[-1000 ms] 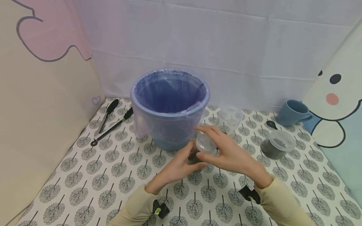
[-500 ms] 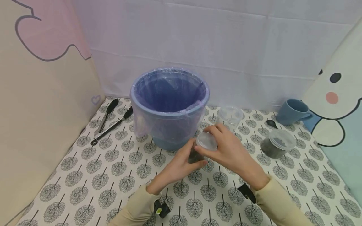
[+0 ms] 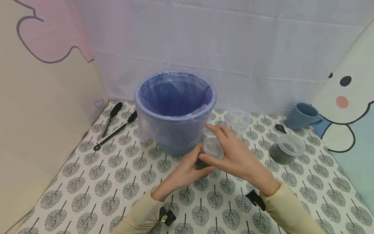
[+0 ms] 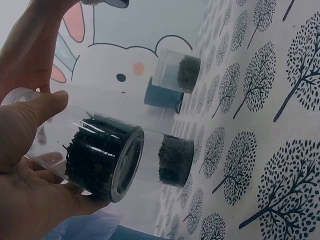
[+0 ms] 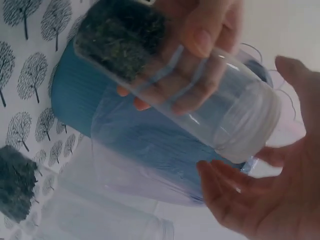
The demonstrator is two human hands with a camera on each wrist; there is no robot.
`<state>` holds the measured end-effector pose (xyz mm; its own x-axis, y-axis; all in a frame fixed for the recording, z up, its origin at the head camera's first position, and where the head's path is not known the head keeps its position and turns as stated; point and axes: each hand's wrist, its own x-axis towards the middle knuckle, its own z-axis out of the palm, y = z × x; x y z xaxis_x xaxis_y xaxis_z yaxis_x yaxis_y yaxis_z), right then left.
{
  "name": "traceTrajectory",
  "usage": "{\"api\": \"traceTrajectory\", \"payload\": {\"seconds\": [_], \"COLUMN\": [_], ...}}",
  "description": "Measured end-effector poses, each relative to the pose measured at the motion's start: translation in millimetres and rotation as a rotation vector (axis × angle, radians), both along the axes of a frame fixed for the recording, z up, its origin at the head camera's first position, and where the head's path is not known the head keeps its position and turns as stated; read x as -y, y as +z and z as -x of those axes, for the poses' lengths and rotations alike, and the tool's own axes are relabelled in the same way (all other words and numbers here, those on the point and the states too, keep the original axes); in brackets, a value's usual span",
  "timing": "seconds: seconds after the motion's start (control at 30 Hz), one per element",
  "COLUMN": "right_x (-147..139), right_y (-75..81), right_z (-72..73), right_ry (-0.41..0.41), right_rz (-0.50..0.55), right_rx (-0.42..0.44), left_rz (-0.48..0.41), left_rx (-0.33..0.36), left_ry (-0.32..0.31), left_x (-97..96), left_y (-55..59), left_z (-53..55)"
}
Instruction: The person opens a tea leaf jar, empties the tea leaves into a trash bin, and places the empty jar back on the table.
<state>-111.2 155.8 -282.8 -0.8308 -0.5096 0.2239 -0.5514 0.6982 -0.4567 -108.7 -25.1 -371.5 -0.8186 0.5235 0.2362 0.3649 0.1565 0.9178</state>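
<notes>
My left hand (image 3: 187,170) grips a clear plastic jar (image 4: 102,157) round its side, thumb on one side and fingers on the other. Dark dried leaves like loose tea (image 5: 122,37) fill the jar's bottom end. A whitish screw lid (image 3: 213,148) caps it. Around that lid my right hand (image 5: 285,195) is spread, with thumb and fingers apart on either side of it. The jar is tilted in both wrist views. Just behind the hands, a second clear jar (image 3: 238,122) stands on the table, dark leaves (image 4: 176,160) at its bottom.
Behind the hands stands a blue bucket (image 3: 175,121) lined with a thin plastic bag (image 3: 184,133). Metal tongs (image 3: 117,132) with black tips lie at its left. On the right are a wide clear tub (image 3: 283,154) of dark contents, a black spoon (image 3: 280,128) and a blue mug (image 3: 302,118).
My right fingers closed in on the lid half a second ago and are now spread apart again. The left hand keeps holding the jar in about the same place.
</notes>
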Motion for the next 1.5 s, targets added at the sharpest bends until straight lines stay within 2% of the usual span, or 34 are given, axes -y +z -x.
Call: {"api": "traceTrajectory", "payload": {"seconds": [0.13, 0.27, 0.4, 0.57, 0.7, 0.83, 0.97, 1.1, 1.3, 1.37, 1.5], "right_x": [5.5, 5.8, 2.5, -4.8, -11.7, -17.4, -20.6, -25.6, -43.1, -50.1, -62.6], "right_y": [-2.9, -4.6, -3.1, 0.8, 3.9, 6.7, 9.1, 7.8, -1.4, -7.1, -25.0], "right_z": [0.8, 2.8, 5.8, 9.8, 12.5, 13.1, 14.0, 15.7, 14.0, 13.1, 12.5], "right_ry": [-0.136, -0.140, -0.055, 0.090, 0.204, 0.261, 0.245, 0.208, 0.113, 0.092, 0.054], "right_rz": [-0.069, -0.066, -0.016, 0.035, 0.057, 0.086, 0.149, 0.272, 0.467, 0.497, 0.478], "right_rx": [-0.048, -0.061, -0.069, -0.051, -0.025, 0.012, -0.004, -0.013, 0.066, 0.087, 0.102], "left_rz": [0.046, 0.051, 0.013, -0.030, -0.010, 0.014, 0.000, -0.006, 0.026, 0.060, 0.090], "left_rx": [-0.011, 0.007, 0.035, 0.077, 0.086, 0.089, 0.101, 0.115, 0.098, 0.087, 0.073], "left_ry": [0.046, 0.055, 0.020, -0.024, -0.038, -0.047, -0.054, -0.050, -0.011, 0.016, 0.038], "left_x": [-0.8, -0.3, 0.4, 1.5, 3.5, 5.4, 6.3, 8.0, 14.7, 18.3, 25.4], "left_y": [2.4, 3.2, 2.3, 2.3, 2.4, 1.9, 1.6, 2.2, 7.0, 10.2, 16.9], "left_z": [0.8, 0.8, 1.4, 3.2, 4.2, 4.8, 5.4, 4.9, -0.4, -3.9, -9.0]}}
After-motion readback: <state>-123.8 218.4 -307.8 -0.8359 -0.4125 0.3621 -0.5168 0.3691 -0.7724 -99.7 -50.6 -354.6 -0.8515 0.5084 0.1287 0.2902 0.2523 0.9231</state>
